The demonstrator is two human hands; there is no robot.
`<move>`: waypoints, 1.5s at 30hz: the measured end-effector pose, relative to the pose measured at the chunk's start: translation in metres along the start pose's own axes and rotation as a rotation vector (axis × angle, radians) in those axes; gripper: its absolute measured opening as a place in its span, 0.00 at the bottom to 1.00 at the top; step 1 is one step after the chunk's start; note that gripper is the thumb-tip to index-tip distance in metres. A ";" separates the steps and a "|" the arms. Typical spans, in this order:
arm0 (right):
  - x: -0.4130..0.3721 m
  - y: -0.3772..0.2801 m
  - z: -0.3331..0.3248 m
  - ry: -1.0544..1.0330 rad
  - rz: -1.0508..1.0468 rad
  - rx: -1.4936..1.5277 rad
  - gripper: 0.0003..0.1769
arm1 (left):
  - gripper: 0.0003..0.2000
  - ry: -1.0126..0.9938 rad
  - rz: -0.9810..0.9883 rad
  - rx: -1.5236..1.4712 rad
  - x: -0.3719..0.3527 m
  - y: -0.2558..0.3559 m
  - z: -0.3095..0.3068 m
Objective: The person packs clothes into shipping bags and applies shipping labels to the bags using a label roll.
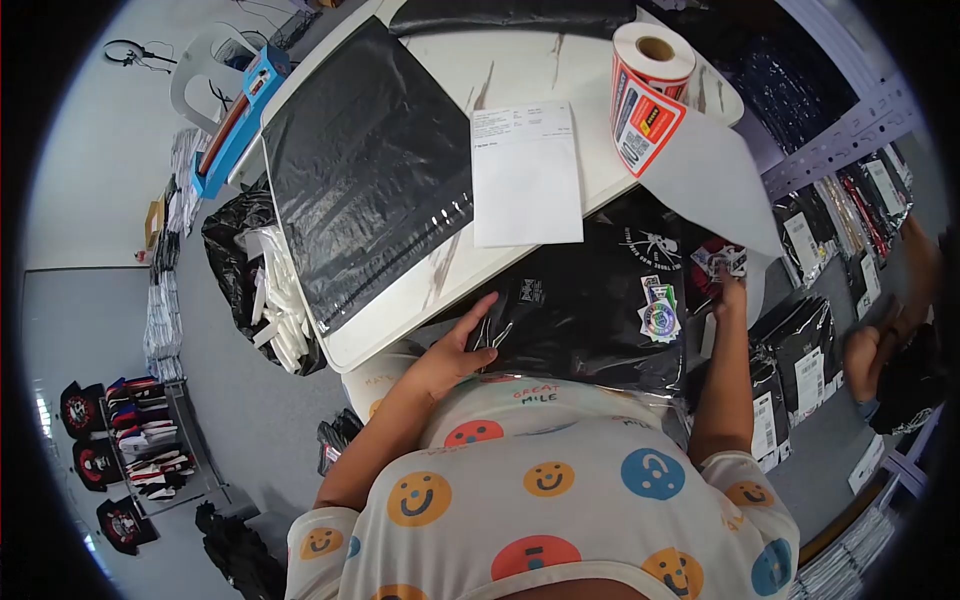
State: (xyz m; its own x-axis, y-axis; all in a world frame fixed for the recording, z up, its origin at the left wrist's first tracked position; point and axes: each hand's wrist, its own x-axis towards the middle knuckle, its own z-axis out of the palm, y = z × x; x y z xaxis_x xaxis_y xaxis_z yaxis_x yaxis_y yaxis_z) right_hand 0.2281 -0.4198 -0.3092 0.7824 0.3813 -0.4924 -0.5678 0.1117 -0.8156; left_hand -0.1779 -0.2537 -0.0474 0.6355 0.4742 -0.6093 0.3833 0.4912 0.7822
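A folded black T-shirt in a clear plastic bag (pixel 580 310) lies across my lap at the table's edge. Stickers (pixel 659 312) show on its right part, with a white printed design above them. My left hand (pixel 450 360) grips the bag's left edge, thumb on top and forefinger stretched along the side. At the right side, my right hand (pixel 733 293) has its fingers closed on a dark red item with a white graphic (pixel 712 265), partly covered by the fingers.
On the white table (pixel 440 285) lie a black plastic mailer (pixel 370 170), a printed paper slip (pixel 527 190) and a label roll (pixel 655 60) with its strip trailing right. A black bin bag (pixel 235 225) stands left. Bagged garments (pixel 800 370) and another person's arm (pixel 880 350) are at right.
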 end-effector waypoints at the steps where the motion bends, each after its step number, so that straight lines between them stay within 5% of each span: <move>1: -0.011 -0.021 0.007 0.002 -0.042 -0.101 0.21 | 0.38 0.000 0.013 0.003 -0.001 -0.001 0.000; 6: -0.063 -0.121 -0.003 -0.053 -0.459 -0.710 0.25 | 0.38 0.006 0.073 -0.005 -0.003 -0.018 -0.002; 7: -0.094 -0.154 0.008 0.008 -0.326 -0.870 0.24 | 0.38 -0.005 0.080 -0.041 -0.004 -0.019 -0.001; 9: -0.114 -0.195 -0.006 -0.174 -0.649 -1.246 0.25 | 0.37 -0.025 0.089 -0.113 -0.008 -0.019 0.002; 11: -0.160 -0.233 0.006 -0.289 -0.600 -1.354 0.27 | 0.37 -0.043 0.104 -0.128 -0.008 -0.022 0.002; 13: -0.215 -0.267 0.044 -0.273 -0.063 -1.369 0.26 | 0.37 -0.055 0.116 -0.127 -0.010 -0.023 0.002; 18: -0.266 -0.304 0.053 -0.794 -0.411 -2.034 0.18 | 0.36 -0.059 0.193 0.074 -0.020 -0.011 0.009; 21: -0.295 -0.325 0.069 -0.814 -0.482 -2.011 0.19 | 0.37 -0.081 0.181 0.093 -0.020 -0.008 0.009; 24: -0.329 -0.357 0.096 -0.493 -0.278 -1.922 0.20 | 0.37 -0.100 0.230 0.095 -0.014 -0.018 0.003; 26: -0.330 -0.374 0.047 -0.356 -0.631 -1.473 0.19 | 0.36 -0.093 0.226 0.070 -0.011 -0.023 -0.001; 28: -0.335 -0.384 0.023 -0.213 -0.719 -1.151 0.18 | 0.36 -0.089 0.189 0.016 -0.012 -0.029 -0.004; 31: -0.340 -0.394 0.028 -0.197 -0.664 -1.169 0.15 | 0.36 -0.084 0.156 -0.025 -0.011 -0.036 -0.009; 37: -0.389 -0.432 0.110 -0.955 -0.920 -1.931 0.11 | 0.37 -0.111 0.207 0.159 -0.007 -0.023 -0.017; 39: -0.386 -0.397 0.156 -1.188 -1.093 -1.819 0.12 | 0.36 -0.190 0.133 0.024 -0.008 -0.008 -0.014; 42: -0.365 -0.319 0.195 -1.371 -1.249 -1.712 0.13 | 0.37 -0.167 0.231 0.209 -0.004 -0.010 -0.008; 43: -0.347 -0.295 0.211 -1.554 -1.190 -1.646 0.11 | 0.37 -0.161 0.253 0.270 -0.005 -0.011 -0.007; 45: -0.338 -0.242 0.263 -1.891 -0.935 -1.994 0.09 | 0.35 -0.184 0.285 0.147 -0.003 -0.022 -0.005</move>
State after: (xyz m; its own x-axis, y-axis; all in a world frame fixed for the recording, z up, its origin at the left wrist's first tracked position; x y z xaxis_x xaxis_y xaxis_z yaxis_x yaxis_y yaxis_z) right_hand 0.0336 -0.3340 0.1341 -0.6411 0.6158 -0.4580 0.7621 0.5810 -0.2857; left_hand -0.1915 -0.2627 -0.0638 0.8355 0.4306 -0.3414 0.2577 0.2417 0.9355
